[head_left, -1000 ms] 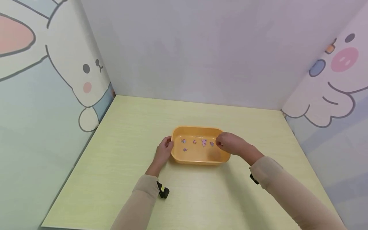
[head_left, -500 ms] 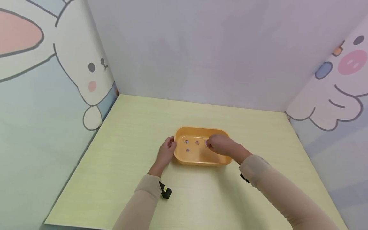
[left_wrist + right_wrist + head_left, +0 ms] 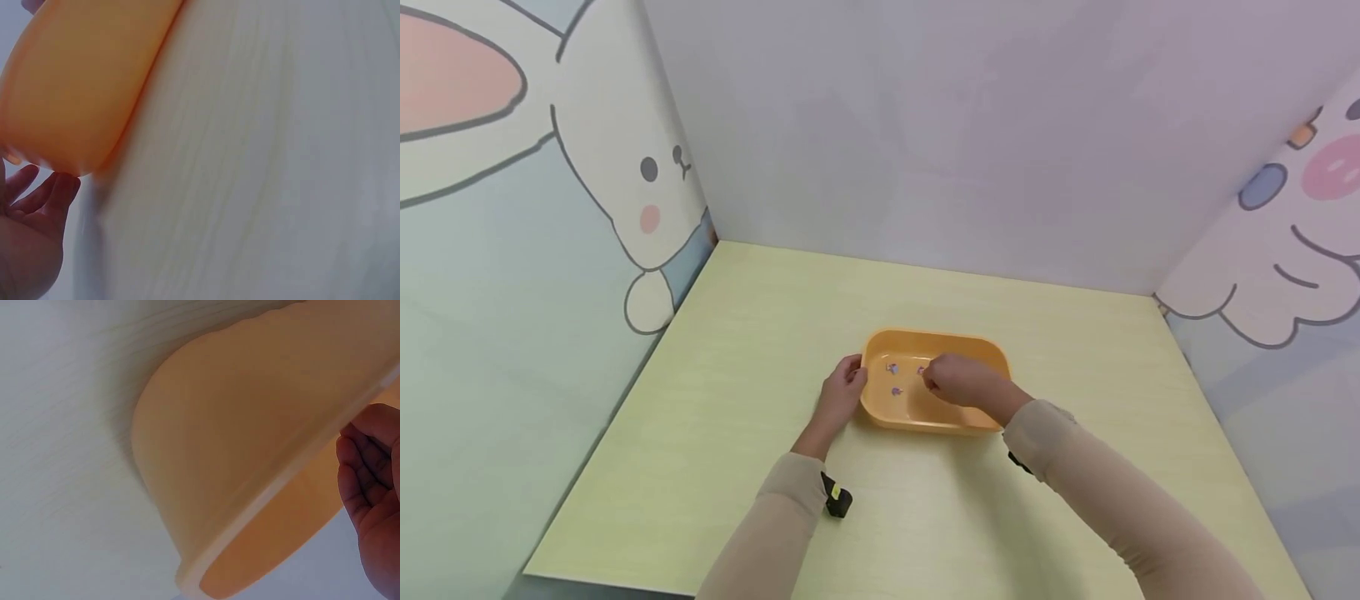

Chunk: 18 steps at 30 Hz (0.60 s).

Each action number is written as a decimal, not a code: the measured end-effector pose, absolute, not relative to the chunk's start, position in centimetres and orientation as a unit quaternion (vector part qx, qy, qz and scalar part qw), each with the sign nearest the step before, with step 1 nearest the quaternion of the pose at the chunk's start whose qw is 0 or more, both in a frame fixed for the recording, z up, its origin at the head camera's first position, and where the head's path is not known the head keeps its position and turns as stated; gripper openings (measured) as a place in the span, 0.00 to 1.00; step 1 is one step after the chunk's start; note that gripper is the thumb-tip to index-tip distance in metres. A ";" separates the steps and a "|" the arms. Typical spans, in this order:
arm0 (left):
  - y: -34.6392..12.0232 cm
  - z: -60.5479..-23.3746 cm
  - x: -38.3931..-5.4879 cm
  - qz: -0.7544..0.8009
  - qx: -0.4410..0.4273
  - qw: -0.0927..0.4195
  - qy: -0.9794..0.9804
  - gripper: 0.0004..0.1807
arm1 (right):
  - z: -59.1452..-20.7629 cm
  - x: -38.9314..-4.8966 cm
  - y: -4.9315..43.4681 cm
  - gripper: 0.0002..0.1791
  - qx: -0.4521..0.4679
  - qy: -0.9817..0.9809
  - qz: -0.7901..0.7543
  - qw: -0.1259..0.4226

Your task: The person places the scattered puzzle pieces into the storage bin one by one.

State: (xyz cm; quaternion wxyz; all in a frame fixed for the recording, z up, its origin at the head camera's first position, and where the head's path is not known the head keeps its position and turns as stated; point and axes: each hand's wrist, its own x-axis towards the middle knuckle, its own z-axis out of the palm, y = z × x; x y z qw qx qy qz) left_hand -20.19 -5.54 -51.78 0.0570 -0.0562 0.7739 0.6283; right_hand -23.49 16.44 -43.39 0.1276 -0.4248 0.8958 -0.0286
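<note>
An orange plastic tray (image 3: 925, 421) with raised walls stands on the table. My left hand (image 3: 841, 387) holds its left end; in the left wrist view the fingertips (image 3: 65, 184) are against the outer wall. Inside lie small pink-purple flat pieces, too small to identify: one at the upper left (image 3: 892, 367), one below it (image 3: 896, 391), and one (image 3: 921, 371) beside my right fingertips. My right hand (image 3: 958, 379) is over the tray with curled fingers (image 3: 353, 487). No held thing shows, and part of the tray floor is hidden beneath that hand.
The pale yellow-green table (image 3: 760, 333) extends around the tray. A plain light wall (image 3: 925, 150) rises behind it. Cartoon-printed panels, with a rabbit (image 3: 610, 125) at left and a pig (image 3: 1330, 250) at right, flank the table.
My right hand has moved left across the tray, covering the spots where two pieces lay on the right. My left hand stays at the tray's end. The head view has shifted slightly.
</note>
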 end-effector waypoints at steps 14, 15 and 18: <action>-5.5 -51.7 -20.2 0.626 -0.065 0.057 0.775 0.23 | -45.2 -23.9 15.3 0.14 -0.379 0.913 -0.024 0.151; -5.4 -51.7 -20.2 0.625 -0.064 0.057 0.776 0.23 | -45.4 -23.9 15.2 0.14 -0.378 0.914 -0.024 0.149; -5.4 -51.6 -20.2 0.624 -0.064 0.059 0.777 0.23 | -45.8 -23.9 14.9 0.14 -0.369 0.917 -0.014 0.151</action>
